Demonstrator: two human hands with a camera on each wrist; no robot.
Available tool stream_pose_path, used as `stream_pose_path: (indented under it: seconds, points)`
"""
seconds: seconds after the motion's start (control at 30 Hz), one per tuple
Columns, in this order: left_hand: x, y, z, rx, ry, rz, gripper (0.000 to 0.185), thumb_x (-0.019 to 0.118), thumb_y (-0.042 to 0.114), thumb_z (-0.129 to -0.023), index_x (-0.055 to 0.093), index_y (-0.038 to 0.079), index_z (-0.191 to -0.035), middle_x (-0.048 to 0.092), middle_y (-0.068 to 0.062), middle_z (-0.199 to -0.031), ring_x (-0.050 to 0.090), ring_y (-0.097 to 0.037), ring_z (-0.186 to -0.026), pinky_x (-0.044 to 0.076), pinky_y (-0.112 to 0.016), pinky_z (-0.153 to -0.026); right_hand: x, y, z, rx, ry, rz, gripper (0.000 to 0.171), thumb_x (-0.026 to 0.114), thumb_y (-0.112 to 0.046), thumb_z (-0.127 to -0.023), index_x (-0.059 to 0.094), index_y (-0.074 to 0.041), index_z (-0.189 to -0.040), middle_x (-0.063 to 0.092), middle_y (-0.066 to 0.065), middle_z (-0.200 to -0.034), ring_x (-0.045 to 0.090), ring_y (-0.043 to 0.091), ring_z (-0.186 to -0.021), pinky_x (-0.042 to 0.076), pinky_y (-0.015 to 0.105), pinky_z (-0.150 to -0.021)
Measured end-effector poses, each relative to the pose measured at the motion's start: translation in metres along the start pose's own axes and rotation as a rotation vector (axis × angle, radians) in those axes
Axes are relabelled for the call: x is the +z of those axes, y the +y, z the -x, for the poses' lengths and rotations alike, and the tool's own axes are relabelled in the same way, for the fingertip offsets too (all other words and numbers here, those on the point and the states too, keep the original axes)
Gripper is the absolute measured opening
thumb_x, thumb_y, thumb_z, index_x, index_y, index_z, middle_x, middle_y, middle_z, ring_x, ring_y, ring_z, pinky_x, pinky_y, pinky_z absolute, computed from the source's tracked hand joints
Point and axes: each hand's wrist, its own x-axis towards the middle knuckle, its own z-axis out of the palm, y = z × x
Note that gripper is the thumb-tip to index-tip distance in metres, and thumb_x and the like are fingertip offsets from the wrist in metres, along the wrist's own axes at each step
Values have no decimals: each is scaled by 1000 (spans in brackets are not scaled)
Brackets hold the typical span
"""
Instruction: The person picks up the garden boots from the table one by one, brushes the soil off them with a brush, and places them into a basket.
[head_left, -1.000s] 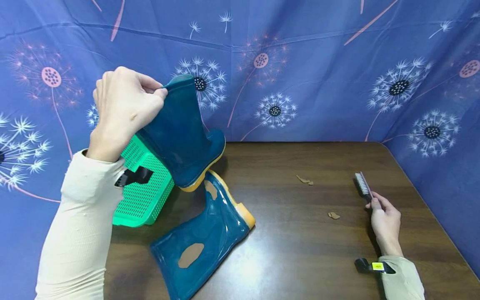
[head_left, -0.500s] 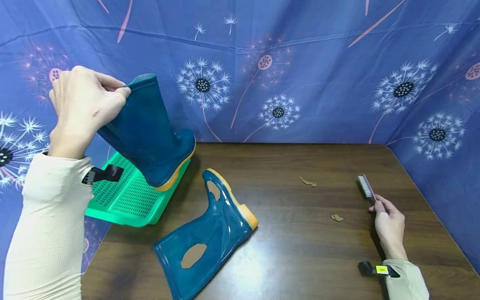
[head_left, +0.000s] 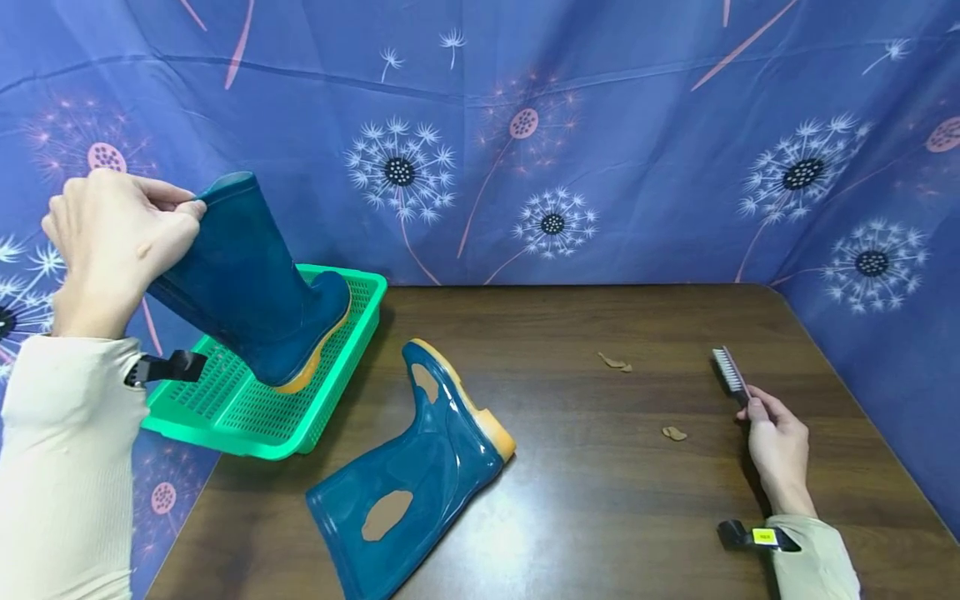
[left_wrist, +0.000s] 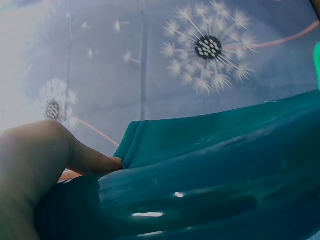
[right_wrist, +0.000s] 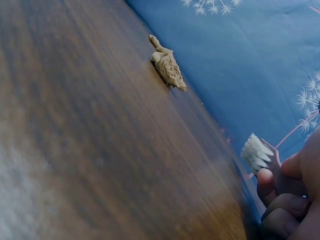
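**Boot over the green basket, brush on the worktop**

The left hand [head_left: 112, 242] is pinching the top rim of a teal rubber boot [head_left: 247, 283], its fingers [left_wrist: 92, 161] curled tight over the cuff edge, as the left wrist view shows up close. The boot is hanging tilted, toe pointing right, with its yellow sole sitting inside a green perforated basket [head_left: 225, 408] that is jutting past the left end of the worktop [head_left: 600, 500]; whether the sole is actually touching the basket floor cannot be told.

A second teal boot [head_left: 408, 475] is lying on its side on the worktop just beside the basket, yellow sole facing right, with tan mud patches showing on its shaft and near the heel.

The right hand [head_left: 776, 450] is resting on the worktop well apart from both boots, its fingers [right_wrist: 280, 210] wrapping around the handle of a small brush [head_left: 729, 375]. The white bristles are pointing away from the person. Two tan mud scraps are lying on the wood between the fallen boot and the brush: one farther back [head_left: 613, 362], one nearer the brush [head_left: 672, 433]. A blue dandelion-print cloth [head_left: 637, 167] is hanging behind and around the worktop.
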Motion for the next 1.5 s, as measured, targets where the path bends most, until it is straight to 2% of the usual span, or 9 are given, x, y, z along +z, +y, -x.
stream_pose_path:
  seconds: [0.07,0.13,0.3,0.57,0.9,1.13,1.27,1.33,1.5]
  points:
    - [4,-10,0,-5,2,-12,46,53,38,-101,78,10,-127,74,-29,-108,50,-50,-105,25,-50,-72,1,-1,1,1,-2,0,49,44,-32,-112,60,-6,-150,56,-36,-70,47,-10,-97,31,16,-88]
    - [7,-18,-1,-20,-2,-26,46,54,38,-101,77,9,-128,73,-30,-118,51,-52,-107,26,-52,-72,1,-1,2,-5,-1,0,48,44,-31,-112,61,-5,-149,56,-36,-69,46,-11,-96,31,16,-87]
    - [14,-37,-2,-65,3,-30,45,56,39,-101,77,10,-128,72,-28,-124,53,-55,-110,27,-53,-70,2,-1,2,-23,16,-7,47,45,-30,-112,62,-4,-147,55,-37,-68,46,-13,-94,31,14,-86]
    - [26,-58,-1,-69,55,-2,45,55,36,-100,77,5,-124,74,-29,-116,52,-57,-104,24,-52,-68,1,-1,1,-17,11,-14,47,45,-29,-112,61,-4,-148,56,-35,-69,46,-11,-93,31,14,-84]
    - [43,-78,1,-53,82,-10,43,53,31,-99,80,3,-117,76,-29,-103,56,-54,-102,26,-56,-69,2,2,3,-3,7,0,47,44,-30,-113,61,-5,-149,56,-35,-69,46,-11,-94,31,16,-88]
    - [50,-87,5,-57,66,-11,44,52,29,-100,77,-1,-120,71,-34,-117,53,-58,-100,25,-60,-69,2,1,2,1,7,-16,47,44,-30,-113,62,-4,-148,56,-34,-69,46,-10,-95,31,16,-88]
    - [54,-95,9,-73,53,-20,45,52,29,-100,76,-2,-121,70,-34,-117,52,-59,-98,25,-59,-67,3,-2,0,-4,5,-36,46,44,-29,-113,62,-3,-146,56,-33,-68,47,-9,-97,31,16,-89]
    - [56,-99,12,-90,55,-18,45,52,29,-100,77,-1,-121,71,-33,-116,53,-59,-99,26,-60,-68,3,-4,-1,-4,4,-53,46,45,-28,-113,62,-2,-146,57,-32,-68,47,-9,-98,31,15,-89]
    - [61,-107,20,-133,41,-13,49,49,31,-102,75,-5,-122,71,-34,-113,49,-62,-108,30,-71,-82,0,-7,-2,14,8,-89,46,45,-27,-112,61,0,-147,58,-31,-67,48,-8,-103,30,10,-88]
